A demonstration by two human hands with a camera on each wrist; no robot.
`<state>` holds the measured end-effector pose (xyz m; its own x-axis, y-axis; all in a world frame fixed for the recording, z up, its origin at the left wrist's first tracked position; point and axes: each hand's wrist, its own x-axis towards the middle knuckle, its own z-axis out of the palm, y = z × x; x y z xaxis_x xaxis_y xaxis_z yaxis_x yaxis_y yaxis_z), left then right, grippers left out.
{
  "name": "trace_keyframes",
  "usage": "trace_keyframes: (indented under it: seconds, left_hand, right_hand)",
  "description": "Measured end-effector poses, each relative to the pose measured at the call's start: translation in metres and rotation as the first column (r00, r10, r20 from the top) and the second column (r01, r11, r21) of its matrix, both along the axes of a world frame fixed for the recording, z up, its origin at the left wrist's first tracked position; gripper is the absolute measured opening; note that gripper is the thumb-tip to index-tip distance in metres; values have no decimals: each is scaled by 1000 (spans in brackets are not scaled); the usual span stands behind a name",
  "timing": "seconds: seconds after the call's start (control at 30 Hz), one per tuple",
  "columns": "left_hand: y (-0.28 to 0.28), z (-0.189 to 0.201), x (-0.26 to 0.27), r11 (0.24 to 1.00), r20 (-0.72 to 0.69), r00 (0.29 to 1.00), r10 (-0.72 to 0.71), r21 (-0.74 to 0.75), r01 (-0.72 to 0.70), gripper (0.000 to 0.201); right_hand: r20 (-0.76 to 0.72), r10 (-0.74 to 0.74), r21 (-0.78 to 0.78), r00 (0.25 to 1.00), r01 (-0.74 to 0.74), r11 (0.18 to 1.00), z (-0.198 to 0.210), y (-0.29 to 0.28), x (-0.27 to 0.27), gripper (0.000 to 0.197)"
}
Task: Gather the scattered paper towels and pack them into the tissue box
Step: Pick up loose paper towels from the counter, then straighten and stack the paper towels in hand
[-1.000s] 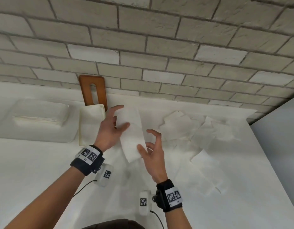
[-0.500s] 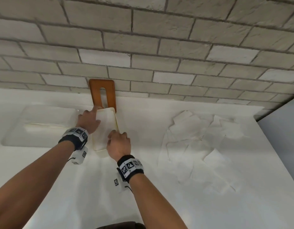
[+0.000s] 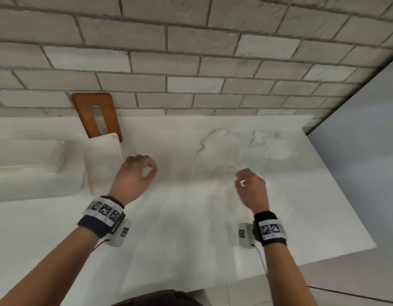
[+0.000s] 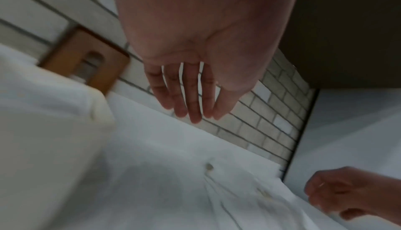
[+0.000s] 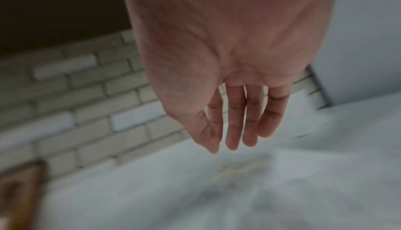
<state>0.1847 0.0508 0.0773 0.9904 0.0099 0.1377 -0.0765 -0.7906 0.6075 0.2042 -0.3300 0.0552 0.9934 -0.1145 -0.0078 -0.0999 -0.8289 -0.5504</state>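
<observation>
The white tissue box [image 3: 102, 160] stands open by the wall with folded towels inside. Its wooden slotted lid [image 3: 96, 115] leans on the bricks behind it. Several scattered paper towels [image 3: 224, 146] lie flat on the counter to the right. My left hand [image 3: 144, 171] hovers just right of the box, its fingers loose and holding nothing. My right hand [image 3: 246, 182] hangs over the near edge of the towel pile, also empty. The left wrist view shows straight fingers [image 4: 190, 96] above the counter beside the box [image 4: 49, 122]. The right wrist view shows relaxed fingers [image 5: 238, 122] above blurred towels [image 5: 238, 168].
A low white tray-like block [image 3: 25, 164] sits left of the box. A brick wall [image 3: 191, 62] runs along the back. The white counter [image 3: 169, 228] ends at a right edge near a grey wall [image 3: 356, 151].
Both hands have left the tissue box, where they pressed a towel in, and moved right with nothing in them. The right hand now hangs over the scattered towels.
</observation>
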Motion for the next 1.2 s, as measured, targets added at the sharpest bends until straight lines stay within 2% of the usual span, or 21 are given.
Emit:
trace_keyframes:
  seconds: [0.07, 0.13, 0.2, 0.3, 0.37, 0.47, 0.53, 0.63, 0.7, 0.73, 0.8, 0.87, 0.93, 1.0, 1.07, 1.13, 1.2]
  left_hand:
    - [-38, -15, 0, 994, -94, 990, -105, 0, 105, 7]
    - [-76, -28, 4, 985, -177, 969, -171, -18, 171, 2]
    - [-116, -40, 12, 974, -240, 944, -225, -44, 221, 1]
    - [-179, -58, 27, 967, -350, 902, -253, -57, 249, 8]
    - [-220, -68, 38, 969, -423, 873, -243, -60, 240, 20]
    - [-268, -80, 56, 977, -514, 839, -181, 8, 215, 52]
    - [-291, -85, 69, 988, -541, 836, -91, 54, 143, 75]
    - [-318, -89, 83, 990, -571, 820, 40, 132, 43, 102]
    - [-328, -90, 85, 983, -587, 803, 102, 184, 9, 100]
    - [-332, -92, 86, 983, -572, 813, 108, 183, -1, 89]
    - [-337, -101, 89, 996, -510, 858, 50, 92, -3, 57]
    - [-337, -105, 89, 997, -453, 891, -22, -77, -14, 34]
    - [-333, -102, 88, 971, -428, 901, -68, -236, -40, 24]
    - [-322, -94, 84, 918, -424, 901, -88, -385, -92, 27]
    - [-307, -81, 76, 816, -411, 907, -90, -553, -169, 44]
    - [-288, -69, 63, 652, -406, 907, -112, -719, -241, 54]
    - [-268, -57, 48, 529, -412, 893, -178, -806, -267, 41]
  right_hand:
    - [-161, -88, -151, 983, 64, 986, -18, -64, 9, 44]
    - [-339, -109, -250, 935, 22, 968, -31, -109, 11, 66]
    - [-410, -89, -291, 908, -38, 956, -38, -130, 8, 73]
    - [-367, -70, -332, 928, -60, 941, -47, -140, 5, 62]
    - [-309, -71, -289, 948, -22, 957, -53, -142, 1, 54]
    - [-267, -80, -100, 960, 55, 993, -59, -144, -7, 50]
    - [-264, -109, -15, 958, 109, 994, -62, -144, -14, 51]
    - [-174, -184, -10, 967, 185, 983, -68, -148, -24, 46]
    - [-118, -228, -22, 967, 227, 974, -66, -148, -32, 42]
    - [-106, -244, 3, 964, 245, 969, -64, -150, -35, 43]
    - [-125, -274, 123, 954, 289, 949, -59, -154, -40, 52]
    - [-160, -265, 245, 951, 298, 922, -51, -159, -42, 57]
    - [-140, -168, 310, 976, 205, 929, -38, -163, -44, 58]
    - [-95, -36, 315, 995, 64, 947, -15, -161, -46, 55]
    - [-61, 50, 356, 997, -25, 934, 14, -150, -48, 42]
    - [2, 88, 465, 996, -79, 882, 48, -132, -51, 30]
    - [71, 106, 607, 992, -127, 784, 83, -108, -55, 25]
